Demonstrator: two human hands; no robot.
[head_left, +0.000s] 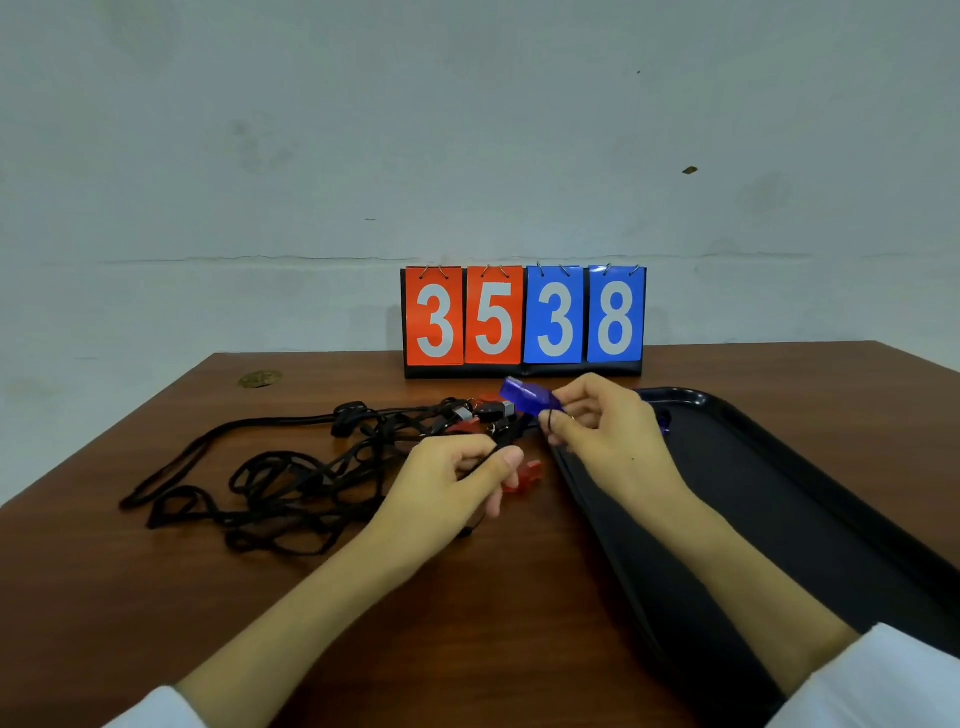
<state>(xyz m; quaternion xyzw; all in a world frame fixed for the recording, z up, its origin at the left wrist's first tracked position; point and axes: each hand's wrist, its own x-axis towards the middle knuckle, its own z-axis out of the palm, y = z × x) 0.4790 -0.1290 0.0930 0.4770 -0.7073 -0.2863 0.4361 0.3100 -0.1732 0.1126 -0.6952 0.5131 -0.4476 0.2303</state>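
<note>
one translucent blue whistle (531, 399), r hand (602, 421).

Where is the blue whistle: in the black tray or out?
Out: the right hand holds the blue whistle aloft, left of the tray rim.

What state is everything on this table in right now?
blue whistle: lifted, pinched by right hand.
black cord: pinched by left hand.
lanyards: tangled on table.
red whistle: lying on table.
tray: flat on table.
scoreboard: upright, showing 35 38.
</note>
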